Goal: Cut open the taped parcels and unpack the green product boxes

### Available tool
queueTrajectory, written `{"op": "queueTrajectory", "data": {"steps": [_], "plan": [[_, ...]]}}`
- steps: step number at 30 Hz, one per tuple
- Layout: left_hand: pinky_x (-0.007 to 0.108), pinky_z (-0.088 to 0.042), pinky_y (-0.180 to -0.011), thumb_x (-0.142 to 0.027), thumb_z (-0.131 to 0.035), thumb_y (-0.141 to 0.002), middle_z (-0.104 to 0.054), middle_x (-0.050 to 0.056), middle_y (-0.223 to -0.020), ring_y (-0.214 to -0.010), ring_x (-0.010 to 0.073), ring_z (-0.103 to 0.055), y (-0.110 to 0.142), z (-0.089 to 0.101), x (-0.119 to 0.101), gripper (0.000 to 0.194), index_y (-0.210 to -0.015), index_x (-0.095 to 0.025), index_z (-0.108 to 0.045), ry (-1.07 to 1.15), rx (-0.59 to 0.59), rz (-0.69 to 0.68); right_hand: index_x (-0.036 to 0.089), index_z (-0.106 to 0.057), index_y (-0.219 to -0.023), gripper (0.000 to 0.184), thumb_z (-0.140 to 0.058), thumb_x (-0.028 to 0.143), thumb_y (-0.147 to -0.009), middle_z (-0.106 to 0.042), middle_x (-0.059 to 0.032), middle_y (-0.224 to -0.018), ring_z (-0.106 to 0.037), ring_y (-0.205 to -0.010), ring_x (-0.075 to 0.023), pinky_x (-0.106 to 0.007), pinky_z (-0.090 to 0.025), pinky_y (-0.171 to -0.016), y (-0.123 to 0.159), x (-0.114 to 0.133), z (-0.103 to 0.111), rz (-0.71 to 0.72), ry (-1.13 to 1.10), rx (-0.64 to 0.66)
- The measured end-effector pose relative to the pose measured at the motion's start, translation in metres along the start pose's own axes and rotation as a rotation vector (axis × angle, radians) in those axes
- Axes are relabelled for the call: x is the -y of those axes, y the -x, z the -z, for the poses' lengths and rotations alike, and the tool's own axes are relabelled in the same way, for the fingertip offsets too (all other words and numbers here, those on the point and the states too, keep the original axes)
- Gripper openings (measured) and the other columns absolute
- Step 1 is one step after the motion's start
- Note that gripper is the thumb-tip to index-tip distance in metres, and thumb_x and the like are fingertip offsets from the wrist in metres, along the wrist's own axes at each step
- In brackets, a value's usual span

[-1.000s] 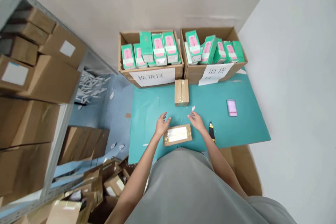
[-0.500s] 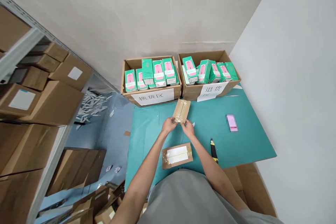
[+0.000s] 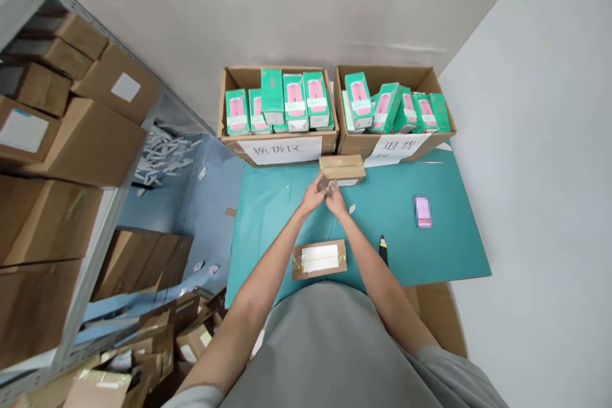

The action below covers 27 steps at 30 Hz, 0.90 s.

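Observation:
A small taped cardboard box [image 3: 342,169] lies sideways before the two large cartons, a white label partly showing on its near face. My left hand [image 3: 313,195] is closed on the box's left end. Close beside it, my right hand [image 3: 336,200] has its fingers bent against the near face, close to the left corner; the fingertips are partly hidden. Nearer my body, a second taped cardboard box [image 3: 297,268] lies flat with a white label on top, touched by neither hand. A black and yellow utility knife [image 3: 384,251] lies right of my right forearm.
Two open cartons [image 3: 230,145] with paper signs and several green-and-pink boxes [image 3: 295,102] stand along the back of the teal table [image 3: 268,204]. A blurred pink phone-like thing [image 3: 423,211] lies at right. Shelving with cartons [image 3: 90,140] stands left; more boxes lie on the floor.
My hands have reached forward from apart and open to the small box. It was lifted and tilted, then turned from lengthwise to sideways. The labelled box near my body stays put.

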<state>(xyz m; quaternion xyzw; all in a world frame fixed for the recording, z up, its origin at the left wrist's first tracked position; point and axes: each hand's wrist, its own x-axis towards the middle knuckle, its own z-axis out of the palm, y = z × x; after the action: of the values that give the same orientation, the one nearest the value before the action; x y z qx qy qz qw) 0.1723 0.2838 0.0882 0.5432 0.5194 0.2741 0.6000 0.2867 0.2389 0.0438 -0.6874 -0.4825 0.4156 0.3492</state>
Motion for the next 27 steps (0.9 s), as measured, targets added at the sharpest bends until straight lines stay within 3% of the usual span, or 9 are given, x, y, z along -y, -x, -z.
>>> {"op": "queueTrajectory", "data": {"steps": [3, 7, 9, 11, 14, 17, 19, 23, 27], "plan": [[0.052, -0.041, -0.136, -0.031, -0.079, -0.093, -0.052, 0.019, -0.177, -0.167, 0.0346, -0.048, 0.040, 0.021, 0.031, 0.076, -0.165, -0.018, -0.057, -0.019, -0.055, 0.009, 0.017, -0.061, -0.158, 0.067, -0.070, 0.046, -0.098, -0.058, -0.0209, -0.171, -0.062, -0.153, -0.0328, -0.052, -0.050, -0.128, 0.023, -0.040, 0.026, -0.166, -0.024, -0.074], [0.052, -0.039, -0.137, -0.044, -0.078, -0.099, -0.054, 0.022, -0.174, -0.165, 0.0337, -0.050, 0.122, 0.058, 0.089, 0.069, -0.160, -0.017, -0.061, -0.086, -0.145, 0.170, 0.017, -0.067, -0.148, 0.067, -0.069, 0.061, -0.096, -0.071, -0.0212, -0.153, -0.062, -0.149, -0.0343, -0.058, -0.044, -0.130, 0.106, -0.108, 0.076, -0.226, 0.079, -0.194], [0.052, -0.039, -0.136, -0.052, -0.079, -0.099, -0.052, 0.023, -0.175, -0.166, 0.0345, -0.049, 0.165, 0.069, 0.114, 0.074, -0.161, -0.017, -0.060, -0.083, -0.144, 0.268, 0.010, -0.069, -0.143, 0.066, -0.068, 0.058, -0.097, -0.066, -0.0295, -0.153, -0.058, -0.150, -0.0382, -0.059, -0.040, -0.133, 0.155, -0.133, 0.099, -0.270, 0.279, -0.308], [0.054, -0.039, -0.137, -0.059, -0.081, -0.096, -0.049, 0.024, -0.177, -0.168, 0.0364, -0.046, 0.200, 0.071, 0.134, 0.085, -0.165, -0.018, -0.055, -0.065, -0.111, 0.318, 0.004, -0.066, -0.146, 0.070, -0.073, 0.051, -0.094, -0.062, -0.0362, -0.151, -0.057, -0.148, -0.0437, -0.060, -0.041, -0.130, 0.198, -0.148, 0.116, -0.419, 0.460, -0.368], [0.060, -0.037, -0.137, -0.072, -0.087, -0.088, -0.039, 0.023, -0.184, -0.172, 0.0414, -0.038, 0.232, 0.064, 0.154, 0.109, -0.175, -0.024, -0.043, -0.043, -0.057, 0.286, 0.001, -0.057, -0.155, 0.080, -0.079, 0.037, -0.088, -0.061, -0.0369, -0.146, -0.061, -0.139, -0.0474, -0.058, -0.048, -0.120, 0.236, -0.159, 0.128, -0.618, 0.620, -0.304], [0.068, -0.031, -0.138, -0.085, -0.089, -0.078, -0.024, 0.021, -0.190, -0.175, 0.0464, -0.026, 0.242, 0.056, 0.167, 0.130, -0.181, -0.032, -0.030, -0.084, -0.037, 0.136, 0.005, -0.048, -0.165, 0.081, -0.072, 0.026, -0.090, -0.061, -0.0322, -0.151, -0.067, -0.131, -0.0420, -0.052, -0.053, -0.115, 0.244, -0.163, 0.128, -0.626, 0.716, -0.177], [0.069, -0.025, -0.140, -0.090, -0.085, -0.077, -0.016, 0.019, -0.192, -0.177, 0.0479, -0.017, 0.242, 0.053, 0.171, 0.132, -0.182, -0.033, -0.029, -0.156, -0.020, 0.014, 0.005, -0.042, -0.168, 0.085, -0.068, 0.022, -0.090, -0.062, -0.0309, -0.152, -0.067, -0.131, -0.0387, -0.050, -0.054, -0.114, 0.238, -0.163, 0.125, -0.599, 0.766, -0.125], [0.068, -0.024, -0.141, -0.094, -0.076, -0.082, -0.008, 0.014, -0.194, -0.178, 0.0489, -0.014, 0.239, 0.056, 0.171, 0.112, -0.172, -0.034, -0.048, -0.251, 0.046, -0.133, 0.002, -0.041, -0.168, 0.086, -0.067, 0.026, -0.089, -0.070, -0.0266, -0.140, -0.068, -0.129, -0.0349, -0.048, -0.056, -0.113, 0.220, -0.146, 0.118, -0.424, 0.766, -0.046], [0.071, -0.025, -0.140, -0.095, -0.076, -0.082, -0.012, 0.014, -0.194, -0.177, 0.0501, -0.016, 0.239, 0.061, 0.166, 0.099, -0.156, -0.030, -0.065, -0.264, 0.108, -0.186, 0.011, -0.047, -0.166, 0.069, -0.054, 0.036, -0.102, -0.073, -0.0201, -0.134, -0.071, -0.118, -0.0305, -0.049, -0.058, -0.110, 0.210, -0.099, 0.112, -0.167, 0.649, 0.020]]}}
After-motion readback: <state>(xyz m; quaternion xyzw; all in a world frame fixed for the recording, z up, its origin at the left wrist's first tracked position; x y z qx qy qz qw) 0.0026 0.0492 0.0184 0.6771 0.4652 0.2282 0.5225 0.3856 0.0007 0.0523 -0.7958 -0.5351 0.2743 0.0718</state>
